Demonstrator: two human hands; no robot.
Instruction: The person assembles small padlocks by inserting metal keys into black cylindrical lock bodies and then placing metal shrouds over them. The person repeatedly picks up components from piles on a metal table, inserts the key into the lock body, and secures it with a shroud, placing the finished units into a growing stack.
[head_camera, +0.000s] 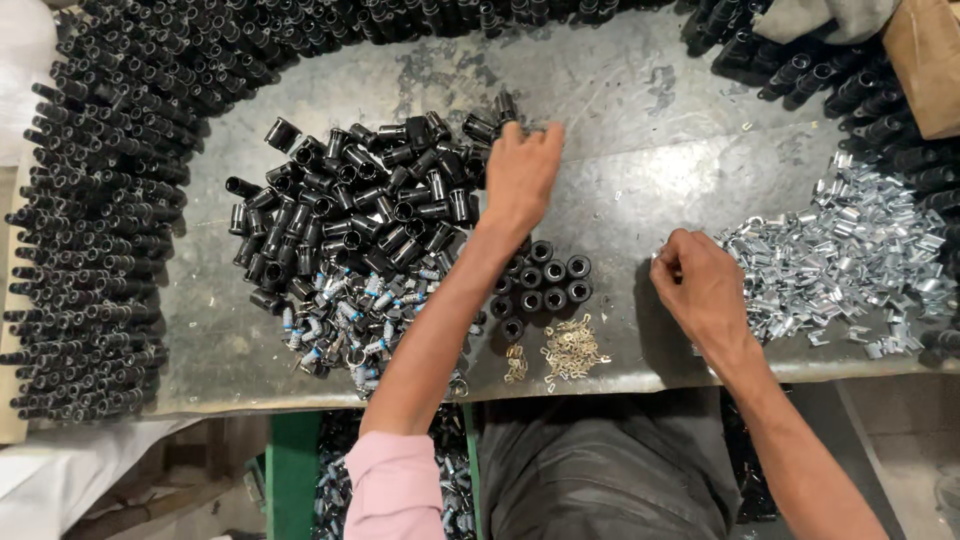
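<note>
Grey metal worktable (640, 130), ringed by stacked black tubes (100, 250). Big loose heap of black plastic sleeves (350, 210) not yet stood up; left hand (520, 175) pinches one at its edge. Only a small upright cluster (545, 280) stands done. Right hand (700, 285), fingertips pressed together, picks beside the silver metal clips (850, 260).
</note>
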